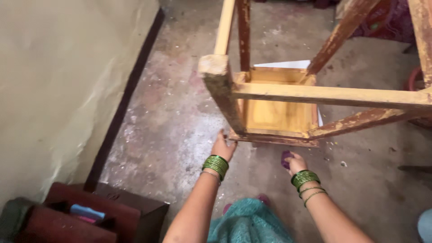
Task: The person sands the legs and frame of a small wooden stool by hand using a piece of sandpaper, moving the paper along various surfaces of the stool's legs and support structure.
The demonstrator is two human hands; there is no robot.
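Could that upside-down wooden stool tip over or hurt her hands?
Maybe. The upturned stool rests on its seat with its legs up, so it might wobble. The left hand touches its rough, chipped bottom edge, so splinters or a pinch are possible. The right hand holds a purple thing close by.

Your upturned yellow-brown wooden stool (274, 112) shows worn reddish paint; just below it a small purple cloth (286, 159), green bangles (216, 164), teal garment (247, 222); mottled grey-pink floor (166, 112).
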